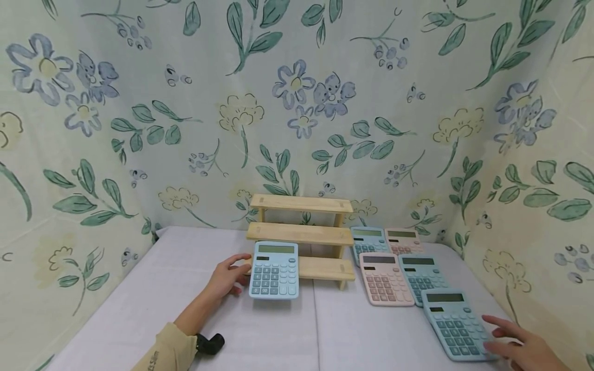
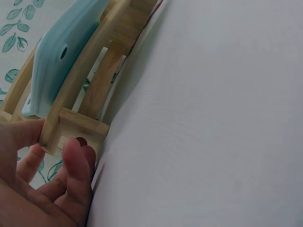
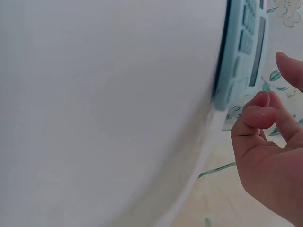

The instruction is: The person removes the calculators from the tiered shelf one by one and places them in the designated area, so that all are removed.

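A light blue calculator (image 1: 274, 270) stands tilted back on the lowest step of a three-step wooden stand (image 1: 300, 233). My left hand (image 1: 226, 277) is at the left end of that step. In the left wrist view one finger touches the end of the step, and the others curve loosely beside it. My right hand (image 1: 524, 342) hovers by the right edge of another blue calculator (image 1: 457, 324) lying on the table. In the right wrist view its fingers are loosely bent, with a gap to that calculator (image 3: 239, 56).
Behind the right-hand calculator lie a pink calculator (image 1: 385, 279) and a blue one (image 1: 421, 275), overlapping. Farther back are another blue calculator (image 1: 368, 239) and a pink one (image 1: 403, 240). A white cloth covers the table (image 1: 185, 257); floral curtains (image 1: 297, 103) enclose it.
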### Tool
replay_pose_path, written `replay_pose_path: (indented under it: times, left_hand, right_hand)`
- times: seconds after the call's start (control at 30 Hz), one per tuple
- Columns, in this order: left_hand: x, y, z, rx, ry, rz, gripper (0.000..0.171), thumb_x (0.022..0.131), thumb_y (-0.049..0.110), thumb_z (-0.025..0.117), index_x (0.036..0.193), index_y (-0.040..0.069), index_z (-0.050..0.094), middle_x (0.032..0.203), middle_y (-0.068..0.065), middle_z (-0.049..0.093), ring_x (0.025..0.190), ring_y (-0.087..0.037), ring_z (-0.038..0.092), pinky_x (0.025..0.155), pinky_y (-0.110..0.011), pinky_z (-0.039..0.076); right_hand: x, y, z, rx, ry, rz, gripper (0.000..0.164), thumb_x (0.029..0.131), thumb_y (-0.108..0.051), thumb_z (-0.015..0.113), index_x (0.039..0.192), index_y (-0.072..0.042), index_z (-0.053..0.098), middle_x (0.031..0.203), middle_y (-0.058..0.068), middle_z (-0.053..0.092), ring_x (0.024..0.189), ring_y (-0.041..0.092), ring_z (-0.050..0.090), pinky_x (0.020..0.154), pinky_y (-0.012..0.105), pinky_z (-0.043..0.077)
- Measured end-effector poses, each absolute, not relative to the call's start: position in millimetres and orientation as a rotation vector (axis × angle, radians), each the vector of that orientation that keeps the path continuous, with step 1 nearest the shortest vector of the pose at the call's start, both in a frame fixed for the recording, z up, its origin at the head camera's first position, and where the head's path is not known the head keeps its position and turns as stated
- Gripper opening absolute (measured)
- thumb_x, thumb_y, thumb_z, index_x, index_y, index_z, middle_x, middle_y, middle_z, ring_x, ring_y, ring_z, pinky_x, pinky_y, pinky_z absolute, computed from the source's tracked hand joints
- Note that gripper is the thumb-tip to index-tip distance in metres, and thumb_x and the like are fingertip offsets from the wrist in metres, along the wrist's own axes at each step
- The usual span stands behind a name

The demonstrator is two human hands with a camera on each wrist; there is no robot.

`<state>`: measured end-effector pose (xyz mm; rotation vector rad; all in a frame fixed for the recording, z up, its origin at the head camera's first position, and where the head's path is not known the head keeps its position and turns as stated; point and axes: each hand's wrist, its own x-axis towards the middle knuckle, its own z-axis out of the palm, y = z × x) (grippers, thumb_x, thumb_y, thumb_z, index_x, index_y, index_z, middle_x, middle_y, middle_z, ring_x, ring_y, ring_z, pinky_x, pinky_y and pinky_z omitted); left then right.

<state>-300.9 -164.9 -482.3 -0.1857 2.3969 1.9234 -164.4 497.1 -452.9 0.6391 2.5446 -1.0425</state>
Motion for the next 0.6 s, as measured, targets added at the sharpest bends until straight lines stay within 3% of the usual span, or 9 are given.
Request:
replay_pose_path:
  times: [0.17, 0.33, 0.6]
  left_hand:
    - [-301.3, -165.6, -482.5, -0.176, 2.393, 1.930, 0.039, 0.096, 0.028, 0.067, 0.135, 0.020, 0.062, 0.091, -0.005, 0.073, 0.071, -0.020, 0.063, 0.051, -0.029, 0.049]
    - [-301.5, -165.7, -482.2, -0.183, 2.389, 1.924, 0.040, 0.096, 0.029, 0.067, 0.135, 0.020, 0.062, 0.092, -0.005, 0.073, 0.072, -0.020, 0.063, 0.051, -0.029, 0.049]
    - [-301.6, -165.1, -481.1, -0.197, 2.388, 1.917, 0.040, 0.096, 0.029, 0.067, 0.135, 0.020, 0.062, 0.092, -0.005, 0.072, 0.072, -0.020, 0.063, 0.052, -0.029, 0.050]
  right_hand:
    - [-166.7, 474.7, -437.5, 0.587, 2.532, -1.157, 0.098, 0.083, -0.045, 0.078, 0.158, -0.006, 0.026, 0.134, 0.034, 0.044, 0.096, 0.032, 0.053, 0.074, 0.039, 0.052]
    - [-170.7, 453.2, -426.5, 0.500, 2.506, -1.272, 0.092, 0.090, -0.043, 0.071, 0.159, -0.005, 0.023, 0.143, 0.033, 0.043, 0.108, 0.030, 0.056, 0.083, 0.044, 0.055]
    - [-178.2, 417.0, -411.2, 0.448, 2.420, -1.420, 0.097, 0.089, -0.050, 0.071, 0.160, -0.007, 0.021, 0.153, 0.031, 0.033, 0.119, 0.034, 0.052, 0.093, 0.049, 0.053]
